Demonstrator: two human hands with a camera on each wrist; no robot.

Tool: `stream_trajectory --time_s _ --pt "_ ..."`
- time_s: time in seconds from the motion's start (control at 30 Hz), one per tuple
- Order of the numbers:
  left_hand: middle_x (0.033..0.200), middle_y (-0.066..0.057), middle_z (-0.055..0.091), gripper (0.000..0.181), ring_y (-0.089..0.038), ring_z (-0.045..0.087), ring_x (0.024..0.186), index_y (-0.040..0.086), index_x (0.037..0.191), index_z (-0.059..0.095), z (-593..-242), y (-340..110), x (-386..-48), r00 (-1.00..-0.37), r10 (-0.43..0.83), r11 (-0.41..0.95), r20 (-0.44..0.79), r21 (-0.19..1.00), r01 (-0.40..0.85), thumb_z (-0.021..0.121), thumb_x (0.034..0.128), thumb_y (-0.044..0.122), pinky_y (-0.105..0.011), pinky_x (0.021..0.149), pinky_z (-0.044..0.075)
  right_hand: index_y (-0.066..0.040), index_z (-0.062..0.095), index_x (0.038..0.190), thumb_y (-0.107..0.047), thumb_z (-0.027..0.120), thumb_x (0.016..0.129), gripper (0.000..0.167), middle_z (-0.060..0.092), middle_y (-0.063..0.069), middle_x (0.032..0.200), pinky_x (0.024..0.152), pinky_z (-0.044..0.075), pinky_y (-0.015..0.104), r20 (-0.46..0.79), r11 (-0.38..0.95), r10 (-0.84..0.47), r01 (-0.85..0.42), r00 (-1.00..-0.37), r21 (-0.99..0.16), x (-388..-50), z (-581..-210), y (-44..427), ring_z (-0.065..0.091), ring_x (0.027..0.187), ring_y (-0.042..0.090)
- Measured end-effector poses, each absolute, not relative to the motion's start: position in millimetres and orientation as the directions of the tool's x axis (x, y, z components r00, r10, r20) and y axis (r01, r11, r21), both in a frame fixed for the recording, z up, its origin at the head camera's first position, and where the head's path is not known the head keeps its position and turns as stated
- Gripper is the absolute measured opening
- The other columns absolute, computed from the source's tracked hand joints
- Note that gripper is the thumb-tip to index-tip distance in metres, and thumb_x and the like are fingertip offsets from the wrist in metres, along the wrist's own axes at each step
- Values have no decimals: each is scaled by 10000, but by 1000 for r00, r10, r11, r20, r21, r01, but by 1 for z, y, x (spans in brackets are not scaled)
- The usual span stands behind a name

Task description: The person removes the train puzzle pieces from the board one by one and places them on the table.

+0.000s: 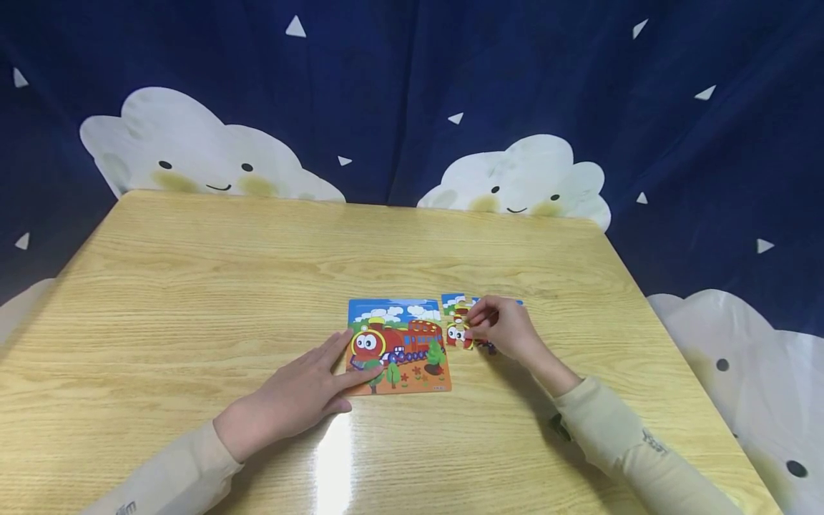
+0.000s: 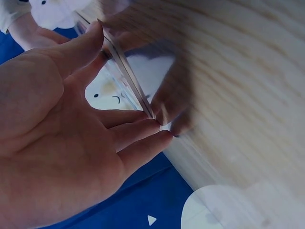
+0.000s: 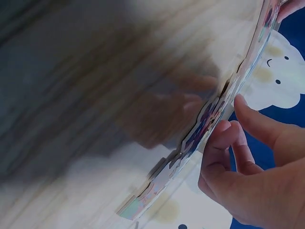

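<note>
L hand [image 2: 71, 119], palm side nearest L wrist cam, is loose, fingers extended; head view has them resting at L edge of train pic board [image 1: 412, 347]. R hand [image 1: 505, 329] bends over puzzle pcs [image 1: 458, 334] just R of board, fingers curled; can't tell if a pc is gripped. Only head view gives the printed faces; wrist views give board & pcs thin, edge-on. Beige sleeves [image 1: 618, 429]. Wood-grain tabletop [image 1: 225, 286], glossy, w/ glare & hand reflections. Behind: navy cloth [image 1: 380, 71], white smiling clouds [image 1: 206, 146], small triangles [image 1: 295, 27].
</note>
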State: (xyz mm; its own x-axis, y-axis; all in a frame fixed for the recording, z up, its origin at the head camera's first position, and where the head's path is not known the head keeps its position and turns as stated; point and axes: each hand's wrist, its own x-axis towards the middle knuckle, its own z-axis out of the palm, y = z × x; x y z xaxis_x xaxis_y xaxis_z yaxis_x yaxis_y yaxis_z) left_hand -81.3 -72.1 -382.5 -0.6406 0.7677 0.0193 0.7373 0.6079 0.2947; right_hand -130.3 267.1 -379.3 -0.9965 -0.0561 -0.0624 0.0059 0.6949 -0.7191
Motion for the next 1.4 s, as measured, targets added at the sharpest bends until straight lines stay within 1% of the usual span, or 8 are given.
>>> stream_trajectory --time_s 0.3,0.53,0.7,0.83,1.0,1.1,1.23,1.4 --pt "1520 -328 263 530 -469 283 1395 263 1456 502 -379 -70 -81 -647 762 616 -9 319 720 646 947 297 -556 1056 366 24 673 940 46 767 803 167 667 64 803 506 491 243 -116 644 -85 34 -990 -765 -121 -379 258 628 677 171" --pt "1533 -315 246 571 -480 293 1386 215 1469 485 -377 -69 -78 -639 769 603 6 328 728 653 935 324 -557 1061 359 5 694 933 12 783 801 159 674 32 807 549 486 211 -97 633 -128 -6 -987 -774 -107 -382 241 637 704 151" --pt "1535 -304 255 614 -463 297 1391 196 1492 445 -379 -65 -76 -613 789 579 33 292 761 646 934 355 -544 1060 366 15 682 946 34 765 811 160 656 38 818 508 455 212 -120 597 -170 -6 -978 -803 -96 -383 228 614 693 149" --pt "1535 -289 272 610 -436 299 1400 196 1491 444 -378 -56 -72 -575 816 542 50 278 793 637 937 366 -540 1050 381 19 667 975 -5 781 810 201 633 41 828 530 441 212 -121 612 -200 -28 -972 -790 -89 -383 221 568 664 143" --pt "1561 -249 252 594 -405 283 1418 223 1491 449 -377 -40 -65 -534 845 509 17 278 815 628 944 370 -526 1074 359 11 662 999 -61 819 785 275 619 54 849 553 431 215 -113 650 -202 -47 -973 -758 -87 -384 217 529 648 128" --pt "1568 -216 266 593 -382 293 1421 235 1486 457 -379 -33 -63 -515 857 496 19 244 833 633 939 384 -522 1071 366 9 661 991 -68 830 775 285 612 51 842 551 428 212 -108 663 -202 -55 -973 -747 -88 -386 216 519 643 118" --pt "1564 -191 293 594 -352 315 1418 232 1480 466 -381 -29 -62 -512 859 496 14 229 838 634 935 395 -519 1053 389 1 661 960 -69 842 762 276 602 42 816 551 424 208 -93 678 -200 -69 -975 -732 -88 -387 215 509 630 108" --pt "1567 -182 294 603 -344 323 1415 230 1482 463 -379 -28 -62 -524 852 509 -9 250 824 648 927 378 -526 1044 397 -14 660 918 -73 853 749 263 589 37 793 548 410 209 -84 696 -196 -78 -977 -714 -89 -387 214 493 622 106"
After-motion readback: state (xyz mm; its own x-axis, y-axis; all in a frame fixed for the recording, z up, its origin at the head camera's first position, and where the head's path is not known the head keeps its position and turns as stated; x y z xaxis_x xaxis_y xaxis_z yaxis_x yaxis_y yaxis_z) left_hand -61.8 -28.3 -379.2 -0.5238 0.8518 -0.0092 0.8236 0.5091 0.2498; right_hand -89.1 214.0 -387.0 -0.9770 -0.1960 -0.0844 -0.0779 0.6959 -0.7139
